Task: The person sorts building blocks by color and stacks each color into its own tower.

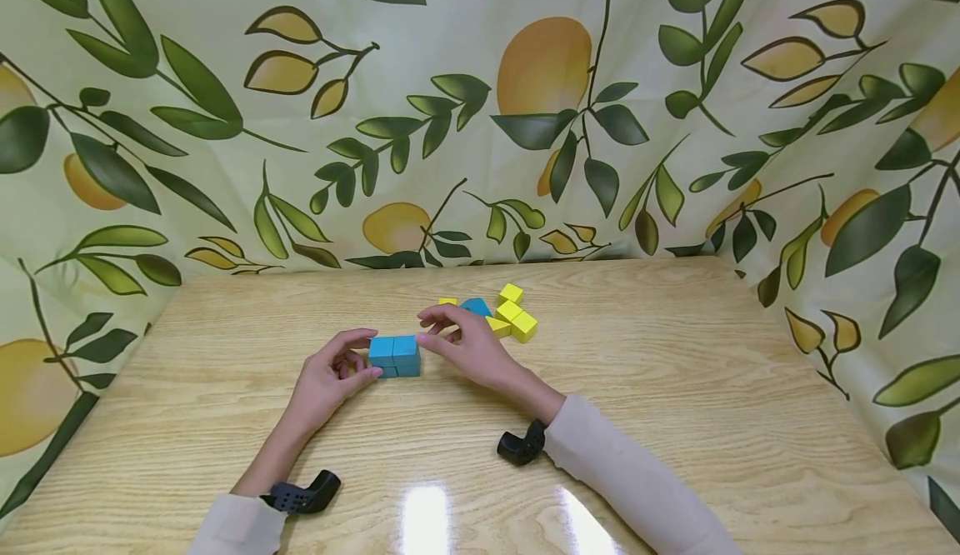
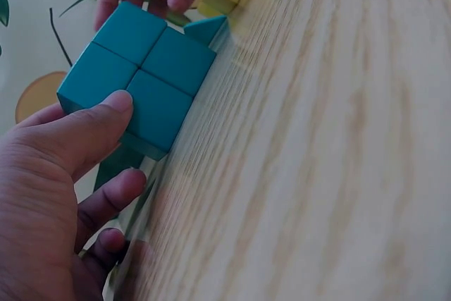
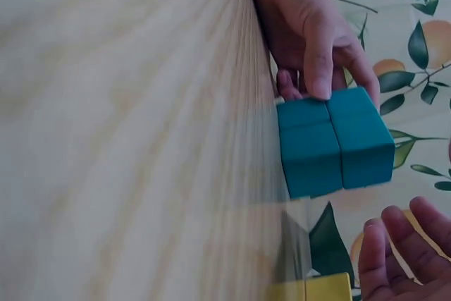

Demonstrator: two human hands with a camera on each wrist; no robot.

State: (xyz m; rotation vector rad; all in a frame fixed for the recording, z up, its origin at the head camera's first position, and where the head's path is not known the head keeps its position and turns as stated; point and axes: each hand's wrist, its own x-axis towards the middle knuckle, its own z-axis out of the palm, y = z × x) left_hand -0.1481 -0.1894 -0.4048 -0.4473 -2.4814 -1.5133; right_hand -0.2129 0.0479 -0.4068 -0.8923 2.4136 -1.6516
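Note:
Several blue cubes (image 1: 394,357) stand packed together, two across and two high, on the wooden table. My left hand (image 1: 326,380) grips this blue stack at its left end. In the left wrist view, the left thumb (image 2: 116,103) presses on the near face of the stack (image 2: 169,61), and the index finger goes behind it. My right hand (image 1: 480,351) is at the stack's right end, thumb tip close to the top right corner. The right wrist view has the right fingers (image 3: 409,244) spread and relaxed, with nothing between them.
Just beyond the right hand lie several yellow cubes (image 1: 517,317), a yellow triangular block (image 1: 497,327) and a partly hidden blue block (image 1: 475,307). Another yellow block (image 1: 447,301) shows behind the right fingers. A leaf-and-fruit patterned cloth (image 1: 442,163) hangs behind the table (image 1: 675,372).

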